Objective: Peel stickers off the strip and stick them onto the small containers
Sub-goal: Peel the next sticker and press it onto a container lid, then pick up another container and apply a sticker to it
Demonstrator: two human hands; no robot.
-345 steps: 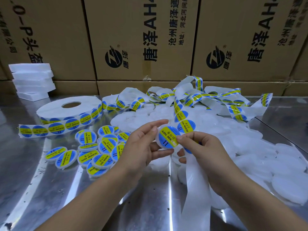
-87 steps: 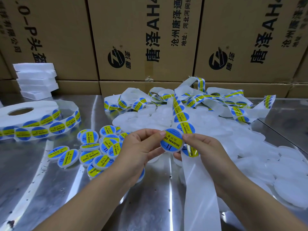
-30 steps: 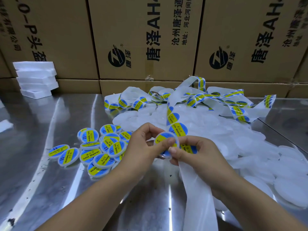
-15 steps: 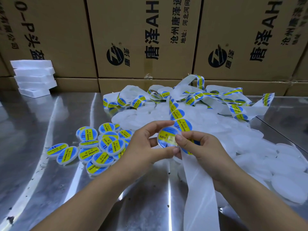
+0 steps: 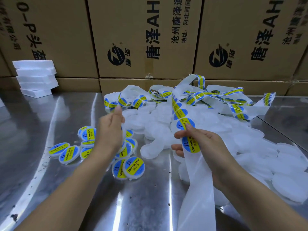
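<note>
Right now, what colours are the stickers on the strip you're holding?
Stickers on the strip: blue circles, yellow band, black lettering; best in head view.

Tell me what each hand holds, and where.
Right hand pinches the sticker strip at its lowest sticker; left hand, blurred, appears to hold nothing.

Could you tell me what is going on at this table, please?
A person is partway through a labelling job. The right hand pinches the sticker strip, which trails back across the table. The left hand, blurred, is above the labelled containers; whether it holds anything is unclear. Unlabelled white containers are heaped beside them.
</note>
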